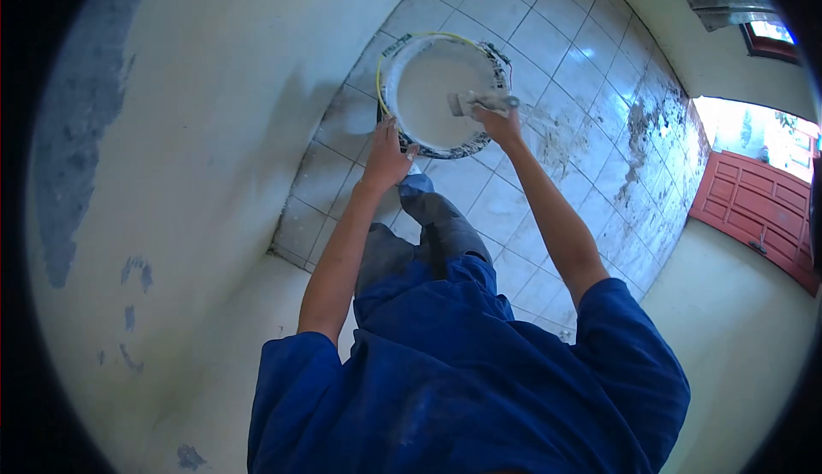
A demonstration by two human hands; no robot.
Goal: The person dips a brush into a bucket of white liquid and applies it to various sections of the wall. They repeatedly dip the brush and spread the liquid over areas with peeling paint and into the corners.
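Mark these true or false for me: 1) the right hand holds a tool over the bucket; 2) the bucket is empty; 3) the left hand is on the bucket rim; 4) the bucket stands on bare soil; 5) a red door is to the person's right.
1) True: the right hand holds a putty knife over the bucket.
2) False: it holds a white mix.
3) True: the left hand grips the near rim.
4) False: it stands on the tiled floor.
5) True: the red door stands at the right.
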